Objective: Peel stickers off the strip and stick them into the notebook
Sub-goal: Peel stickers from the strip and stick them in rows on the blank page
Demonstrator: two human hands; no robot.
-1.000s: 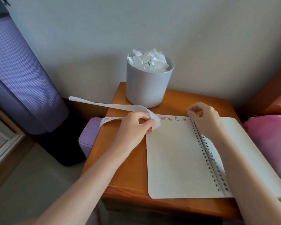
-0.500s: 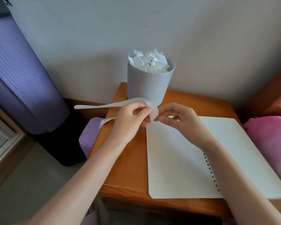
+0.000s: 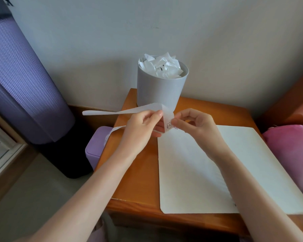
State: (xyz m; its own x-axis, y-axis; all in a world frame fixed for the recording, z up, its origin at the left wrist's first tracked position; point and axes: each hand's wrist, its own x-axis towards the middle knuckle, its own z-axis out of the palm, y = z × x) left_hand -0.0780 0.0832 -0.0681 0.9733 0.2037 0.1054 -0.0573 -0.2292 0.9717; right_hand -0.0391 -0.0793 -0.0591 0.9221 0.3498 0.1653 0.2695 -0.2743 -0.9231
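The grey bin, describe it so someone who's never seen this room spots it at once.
Find the orange wooden table against the pale wall. At its back edge stands the grey bin. It is the only upright round container, heaped with crumpled white paper.

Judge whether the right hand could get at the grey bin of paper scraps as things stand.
Probably yes. The grey bin stands just behind the right hand, nothing between them. But that hand pinches the sticker strip, so it would need to let go first.
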